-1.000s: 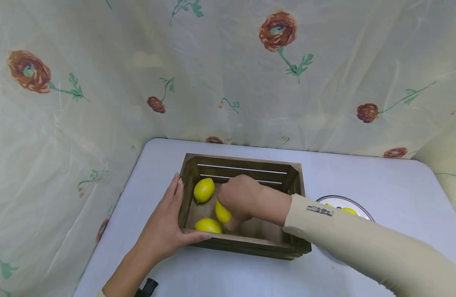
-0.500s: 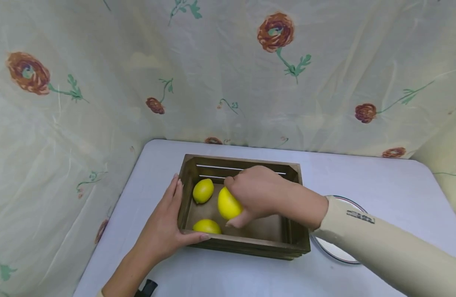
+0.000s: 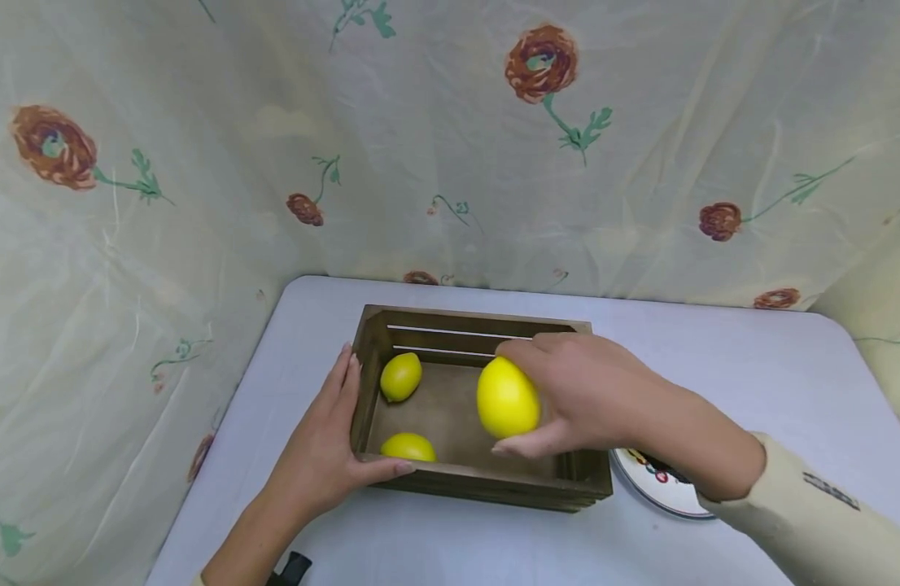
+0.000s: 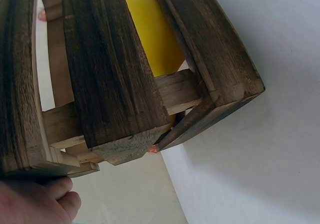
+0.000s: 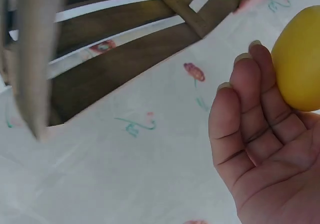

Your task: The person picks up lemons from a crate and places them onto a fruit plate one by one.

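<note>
I see the right hand (image 3: 585, 387) with fingers and thumb clamped on a smooth yellow lemon (image 3: 507, 399), long axis seemingly spanning them, above the brown slatted wooden crate (image 3: 494, 482). The round white plate (image 3: 670, 498) lies rightward, nearer that hand. The left hand (image 3: 329, 435) rests straight fingers against the crate. Print (image 3: 831, 491) on the beige sleeve (image 3: 801, 521): illegible to me.

The lemons (image 3: 401, 377) are yellow, the crate (image 3: 487, 486) streaky dark brown. The surface (image 3: 457, 541) is white, the sleeve (image 3: 809, 513) beige. Rust-red, green-stemmed flowers (image 3: 541, 63) pattern the cream cloth (image 3: 421, 106).
</note>
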{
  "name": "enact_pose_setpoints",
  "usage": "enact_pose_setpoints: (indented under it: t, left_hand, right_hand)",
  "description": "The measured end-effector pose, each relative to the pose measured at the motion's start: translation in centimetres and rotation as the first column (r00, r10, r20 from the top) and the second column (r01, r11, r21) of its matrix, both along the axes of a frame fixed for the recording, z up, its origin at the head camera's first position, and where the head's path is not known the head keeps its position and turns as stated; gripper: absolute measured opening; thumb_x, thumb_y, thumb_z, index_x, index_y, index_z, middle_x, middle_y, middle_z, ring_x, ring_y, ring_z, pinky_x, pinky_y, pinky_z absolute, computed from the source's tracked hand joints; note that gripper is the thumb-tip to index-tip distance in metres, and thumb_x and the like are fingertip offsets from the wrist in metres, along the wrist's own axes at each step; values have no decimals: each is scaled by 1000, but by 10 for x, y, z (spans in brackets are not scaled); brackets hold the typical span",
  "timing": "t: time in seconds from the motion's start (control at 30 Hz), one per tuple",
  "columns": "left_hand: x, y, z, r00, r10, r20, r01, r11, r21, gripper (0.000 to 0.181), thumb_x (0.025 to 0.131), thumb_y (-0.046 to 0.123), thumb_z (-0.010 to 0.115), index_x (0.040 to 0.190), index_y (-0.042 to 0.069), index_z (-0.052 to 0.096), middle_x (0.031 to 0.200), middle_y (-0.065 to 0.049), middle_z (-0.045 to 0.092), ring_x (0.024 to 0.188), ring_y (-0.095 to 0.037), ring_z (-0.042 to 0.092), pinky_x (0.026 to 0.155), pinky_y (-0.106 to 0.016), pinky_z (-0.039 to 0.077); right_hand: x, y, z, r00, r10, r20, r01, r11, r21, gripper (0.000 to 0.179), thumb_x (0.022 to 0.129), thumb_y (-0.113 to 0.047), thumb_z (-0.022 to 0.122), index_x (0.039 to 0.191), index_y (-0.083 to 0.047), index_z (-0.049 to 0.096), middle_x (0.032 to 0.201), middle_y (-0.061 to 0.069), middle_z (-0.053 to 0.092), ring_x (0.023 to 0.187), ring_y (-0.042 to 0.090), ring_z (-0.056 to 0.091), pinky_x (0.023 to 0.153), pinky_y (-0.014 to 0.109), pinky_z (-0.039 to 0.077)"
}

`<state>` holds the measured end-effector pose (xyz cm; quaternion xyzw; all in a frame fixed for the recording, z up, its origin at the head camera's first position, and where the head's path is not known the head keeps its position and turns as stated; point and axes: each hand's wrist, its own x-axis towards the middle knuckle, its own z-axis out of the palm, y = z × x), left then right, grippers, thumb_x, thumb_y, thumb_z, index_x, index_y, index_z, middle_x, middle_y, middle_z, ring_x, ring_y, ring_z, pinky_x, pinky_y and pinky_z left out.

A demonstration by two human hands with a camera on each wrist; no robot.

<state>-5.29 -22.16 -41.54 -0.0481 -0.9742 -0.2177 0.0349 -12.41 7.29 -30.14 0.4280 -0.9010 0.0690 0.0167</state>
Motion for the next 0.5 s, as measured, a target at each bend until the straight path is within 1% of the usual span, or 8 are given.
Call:
enact_pose_setpoints:
  t: [0.13, 0.27, 0.33, 0.4, 0.5]
  left_hand:
    - [0, 0, 0, 1000, 1, 9, -1, 1000, 2, 129, 52, 85, 56, 148, 19, -1, 153, 8, -11, 140, -21, 13, 103, -48, 33]
    - [0, -1, 0, 1000, 5, 4, -5, 1000, -1, 129, 52, 85, 56, 148, 20, -2, 154, 8, -10, 140, -21, 13, 103, -49, 34]
    - [0, -1, -1, 1000, 6, 3, -6, 1000, 0, 130, 52, 85, 56, 147, 20, -3, 154, 8, -10, 140, -21, 13, 103, -49, 33]
    - [0, -1, -1, 1000, 3, 5, -3, 1000, 1, 130, 52, 85, 56, 147, 20, -4, 153, 8, -11, 140, -21, 12, 103, -50, 33]
    - [0, 1, -1, 1000, -1, 9, 1, 1000, 9, 130, 52, 85, 56, 147, 20, -3, 153, 9, -12, 140, -21, 12, 102, -50, 33]
  right_hand:
    - [8, 18, -5, 995, -55, 81, 60, 996, -62, 75, 59, -78, 59, 113, -27, 51, 88, -17, 51, 74, 1, 47, 58, 21, 43]
    - [14, 34, -11, 987, -96, 133, 112, 986, -126, 75, 59, -77, 61, 115, -30, 49, 92, -19, 50, 76, 0, 47, 64, 23, 46]
    - [16, 41, -14, 984, -114, 140, 135, 978, -156, 76, 60, -76, 61, 117, -29, 47, 96, -19, 51, 78, 0, 48, 68, 24, 48]
    - [17, 49, -17, 978, -144, 150, 170, 968, -183, 76, 60, -75, 62, 119, -30, 46, 100, -20, 51, 80, 0, 49, 70, 25, 49]
    - [21, 63, -25, 967, -196, 164, 232, 943, -237, 76, 61, -71, 66, 121, -30, 44, 103, -22, 51, 80, 0, 49, 68, 26, 49]
